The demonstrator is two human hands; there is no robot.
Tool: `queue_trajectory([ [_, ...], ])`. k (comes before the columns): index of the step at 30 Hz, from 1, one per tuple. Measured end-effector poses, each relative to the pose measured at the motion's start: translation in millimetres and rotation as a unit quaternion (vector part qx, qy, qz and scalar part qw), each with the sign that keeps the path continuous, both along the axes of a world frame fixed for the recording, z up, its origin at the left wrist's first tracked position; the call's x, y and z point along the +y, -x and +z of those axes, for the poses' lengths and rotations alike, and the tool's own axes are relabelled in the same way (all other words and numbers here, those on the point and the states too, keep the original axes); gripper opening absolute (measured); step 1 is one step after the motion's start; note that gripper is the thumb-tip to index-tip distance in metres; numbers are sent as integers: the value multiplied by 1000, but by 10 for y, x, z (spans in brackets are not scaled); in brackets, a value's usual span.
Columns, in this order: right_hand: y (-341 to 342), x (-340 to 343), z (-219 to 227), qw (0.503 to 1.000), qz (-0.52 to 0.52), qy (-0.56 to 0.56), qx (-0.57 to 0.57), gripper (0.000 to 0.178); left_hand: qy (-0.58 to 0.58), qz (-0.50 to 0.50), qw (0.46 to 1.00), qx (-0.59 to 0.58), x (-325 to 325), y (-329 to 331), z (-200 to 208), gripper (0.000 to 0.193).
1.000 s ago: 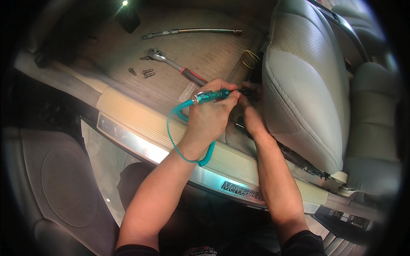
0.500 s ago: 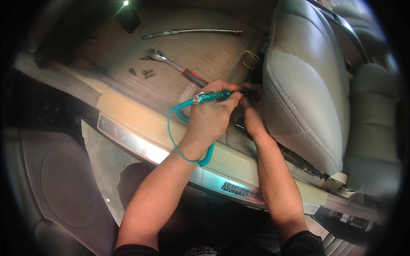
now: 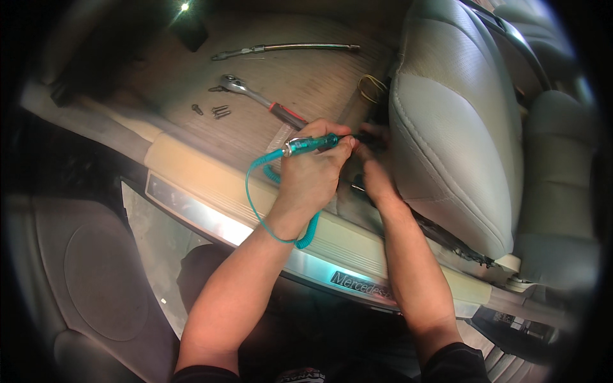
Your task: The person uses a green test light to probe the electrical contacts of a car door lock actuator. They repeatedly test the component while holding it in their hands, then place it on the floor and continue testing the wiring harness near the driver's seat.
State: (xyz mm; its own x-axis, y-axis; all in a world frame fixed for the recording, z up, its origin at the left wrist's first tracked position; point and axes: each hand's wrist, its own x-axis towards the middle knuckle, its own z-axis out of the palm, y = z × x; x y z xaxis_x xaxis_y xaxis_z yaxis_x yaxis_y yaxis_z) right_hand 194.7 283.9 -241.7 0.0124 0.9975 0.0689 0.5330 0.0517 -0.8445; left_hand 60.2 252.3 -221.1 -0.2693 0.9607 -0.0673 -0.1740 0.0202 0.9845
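My left hand (image 3: pixel 313 163) is closed on a teal circuit tester (image 3: pixel 311 145), a see-through screwdriver-like handle lying across the thumb side. From its rear end a coiled teal cord (image 3: pixel 309 235) loops down round my left wrist. The tester's front end points right, toward a small dark part (image 3: pixel 365 138) between my hands, too shadowed to name. My right hand (image 3: pixel 377 172) reaches in close against the seat's edge, its fingers partly hidden beside that dark part. Below the right palm a small shiny metal piece (image 3: pixel 359 184) shows; its kind is unclear.
A grey leather seat (image 3: pixel 453 127) stands to the right. On the ribbed floor mat (image 3: pixel 306 70) lie a ratchet (image 3: pixel 262 99) with a red-black handle, a long metal extension bar (image 3: pixel 287 48) and several bolts (image 3: pixel 220 112). Yellow wire (image 3: pixel 370 88) loops by the seat. A cream door sill (image 3: pixel 211 182) runs in front.
Both hands stay together in nearly the same pose. The tester and left hand have shifted very slightly left; the view itself has also moved a little.
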Motion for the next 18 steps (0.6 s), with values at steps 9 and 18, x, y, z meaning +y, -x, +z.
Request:
queue_trajectory([
  [9, -19, 20, 14, 1000, 6, 19, 21, 34, -29, -8, 998, 62, -75, 11, 48, 9],
  [18, -8, 6, 47, 1000, 0, 26, 9, 34, -72, -5, 989, 128, -81, -32, 8, 11],
])
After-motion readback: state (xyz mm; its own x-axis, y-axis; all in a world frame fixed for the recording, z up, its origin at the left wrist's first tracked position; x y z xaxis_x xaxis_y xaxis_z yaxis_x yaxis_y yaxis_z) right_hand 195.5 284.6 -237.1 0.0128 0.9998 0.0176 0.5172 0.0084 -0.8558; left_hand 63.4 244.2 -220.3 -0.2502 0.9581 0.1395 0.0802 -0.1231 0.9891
